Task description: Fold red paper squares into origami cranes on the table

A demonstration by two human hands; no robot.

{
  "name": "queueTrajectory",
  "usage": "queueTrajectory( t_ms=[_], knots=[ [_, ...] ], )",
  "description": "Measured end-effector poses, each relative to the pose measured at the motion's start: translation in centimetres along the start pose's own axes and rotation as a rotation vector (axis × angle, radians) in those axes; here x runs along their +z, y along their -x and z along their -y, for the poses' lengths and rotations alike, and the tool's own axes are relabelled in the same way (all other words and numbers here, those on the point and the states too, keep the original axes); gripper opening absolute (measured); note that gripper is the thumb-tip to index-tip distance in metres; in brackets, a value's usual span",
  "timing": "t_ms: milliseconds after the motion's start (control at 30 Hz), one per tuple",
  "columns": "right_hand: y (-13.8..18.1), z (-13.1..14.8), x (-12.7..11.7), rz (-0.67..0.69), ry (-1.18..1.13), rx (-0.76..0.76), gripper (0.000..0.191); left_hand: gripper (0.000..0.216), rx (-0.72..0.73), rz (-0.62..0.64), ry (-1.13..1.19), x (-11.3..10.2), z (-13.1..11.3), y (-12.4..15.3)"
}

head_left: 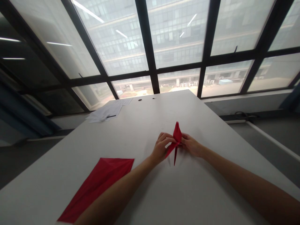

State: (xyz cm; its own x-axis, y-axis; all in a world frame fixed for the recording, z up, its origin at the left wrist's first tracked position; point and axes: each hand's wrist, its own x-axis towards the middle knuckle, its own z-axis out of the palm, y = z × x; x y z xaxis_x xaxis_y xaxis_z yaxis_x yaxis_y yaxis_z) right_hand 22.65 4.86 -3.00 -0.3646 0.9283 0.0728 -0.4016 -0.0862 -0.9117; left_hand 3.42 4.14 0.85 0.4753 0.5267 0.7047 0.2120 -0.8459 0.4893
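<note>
Pinching a folded red paper point(177, 133) between the left hand point(161, 146) and the right hand point(191, 145), right of the middle of the white worktop point(140, 134).
The left hand grips its left side between thumb and fingers, the right hand its right side; one tip points far, two narrow points reach near, and whether these touch the worktop is hard to tell. A larger red sheet point(100, 179) lies near left, partly behind the left forearm point(127, 187); white papers point(105, 111) lie far left.
</note>
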Motion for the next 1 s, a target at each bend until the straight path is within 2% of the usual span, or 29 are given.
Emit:
queueTrajectory(
  t_ms=[133, 333, 467, 533, 600, 667, 833, 1000],
  knots=[
    [0.0, 0.2, 0.3, 0.007, 0.014, -0.016, 0.038, 0.007, -0.03, -0.037, 0.002, 0.1, 0.4, 0.1],
    [0.2, 0.7, 1.1, 0.02, 0.149, -0.098, 0.039, 0.008, -0.166, -0.079, 0.045, 0.8, 0.9, 0.4],
    [0.2, 0.7, 1.3, 0.018, 0.157, -0.109, 0.036, 0.014, -0.355, -0.13, 0.301, 1.3, 0.9, 0.3],
    [0.2, 0.6, 1.3, 0.032, 0.159, -0.106, 0.037, 0.025, -0.47, -0.156, 0.481, 1.5, 0.9, 0.3],
    [0.2, 0.5, 1.3, 0.051, 0.172, -0.099, 0.04, 0.04, -0.562, -0.14, 0.648, 1.6, 1.0, 0.2],
    [0.1, 0.4, 1.4, 0.064, 0.191, -0.097, 0.042, 0.046, -0.613, -0.102, 0.756, 1.6, 1.0, 0.3],
    [0.1, 0.4, 1.7, 0.05, 0.206, -0.091, 0.041, 0.041, -0.655, -0.158, 0.804, 1.5, 0.8, 0.2],
    [0.3, 0.4, 1.4, 0.041, 0.128, -0.053, 0.037, 0.031, -0.63, -0.21, 0.698, 1.3, 0.4, -0.1]
  ],
)
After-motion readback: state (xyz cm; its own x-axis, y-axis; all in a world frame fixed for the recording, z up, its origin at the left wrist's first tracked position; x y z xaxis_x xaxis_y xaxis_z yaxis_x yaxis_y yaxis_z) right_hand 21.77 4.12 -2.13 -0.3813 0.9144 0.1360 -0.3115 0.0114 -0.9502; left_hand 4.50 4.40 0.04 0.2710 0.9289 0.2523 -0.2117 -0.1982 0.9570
